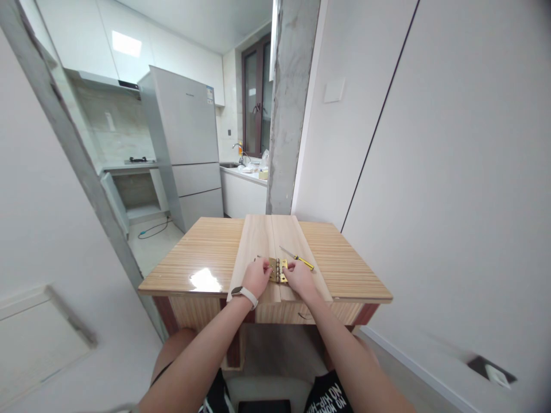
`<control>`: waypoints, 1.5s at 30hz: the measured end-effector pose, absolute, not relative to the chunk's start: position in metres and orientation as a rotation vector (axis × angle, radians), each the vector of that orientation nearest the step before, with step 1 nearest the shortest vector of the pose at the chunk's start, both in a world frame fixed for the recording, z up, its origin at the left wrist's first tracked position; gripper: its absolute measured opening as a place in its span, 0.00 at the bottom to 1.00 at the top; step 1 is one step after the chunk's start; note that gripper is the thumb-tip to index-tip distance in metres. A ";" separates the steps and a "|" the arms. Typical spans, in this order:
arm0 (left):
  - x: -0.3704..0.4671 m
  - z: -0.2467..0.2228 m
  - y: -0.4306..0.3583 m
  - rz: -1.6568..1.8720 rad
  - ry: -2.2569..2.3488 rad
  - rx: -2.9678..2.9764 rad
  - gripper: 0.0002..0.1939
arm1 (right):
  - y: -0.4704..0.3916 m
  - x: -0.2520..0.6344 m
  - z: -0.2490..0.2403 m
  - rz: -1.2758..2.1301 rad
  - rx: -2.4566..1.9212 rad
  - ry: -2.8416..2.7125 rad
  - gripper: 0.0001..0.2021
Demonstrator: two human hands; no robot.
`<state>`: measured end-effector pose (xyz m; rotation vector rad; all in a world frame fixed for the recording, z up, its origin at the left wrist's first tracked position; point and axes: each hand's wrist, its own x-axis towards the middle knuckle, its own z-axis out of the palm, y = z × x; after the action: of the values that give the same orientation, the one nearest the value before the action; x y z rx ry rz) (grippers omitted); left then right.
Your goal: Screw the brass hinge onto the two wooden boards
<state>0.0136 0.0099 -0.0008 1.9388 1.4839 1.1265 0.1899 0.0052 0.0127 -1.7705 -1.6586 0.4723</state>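
Note:
A brass hinge (pixel 278 271) lies opened out across the seam between two pale wooden boards (pixel 258 235), near their front end. My left hand (pixel 257 274) is at the hinge's left leaf, its fingers pinched together; what they hold, if anything, is too small to name. On the right leaf rests my right hand (pixel 298 277), with thumb and finger pressed together at its edge. A screwdriver (pixel 305 262) with a yellow and black handle lies on the right board, just beyond my right hand, its tip pointing to the far left.
The boards lie across a striped wooden table (pixel 181 258) with a drawer below its front edge. A grey fridge (pixel 189 126), a sink (pixel 230 165) and a window stand beyond. White walls flank the table, and a cable (pixel 152 230) lies on the floor at left.

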 end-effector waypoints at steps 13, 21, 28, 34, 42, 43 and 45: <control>0.001 -0.002 -0.017 1.027 1.424 2.362 0.12 | -0.014 0.194 0.003 0.147 -1.678 -1.869 0.07; -0.008 -0.003 -0.019 1.086 1.311 2.177 0.17 | -0.037 0.203 0.005 0.126 -1.280 -2.063 0.17; -0.006 -0.013 -0.010 1.125 1.319 2.055 0.16 | -0.036 0.197 0.001 0.125 -1.347 -2.052 0.14; -0.004 -0.015 -0.011 1.118 1.351 2.077 0.15 | -0.036 0.196 -0.001 0.094 -1.363 -2.060 0.15; -0.004 -0.015 -0.012 1.114 1.391 2.076 0.14 | -0.037 0.195 -0.001 0.081 -1.357 -2.074 0.15; -0.004 -0.016 -0.012 1.126 1.390 2.073 0.14 | -0.038 0.195 -0.001 0.077 -1.353 -2.075 0.15; -0.004 -0.017 -0.011 1.145 1.380 2.067 0.14 | -0.038 0.195 -0.001 0.075 -1.352 -2.073 0.15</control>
<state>-0.0041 -0.0115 -0.0170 2.0668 1.3801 1.1446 0.1954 -0.0379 -0.0012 -1.3524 -2.0732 0.0748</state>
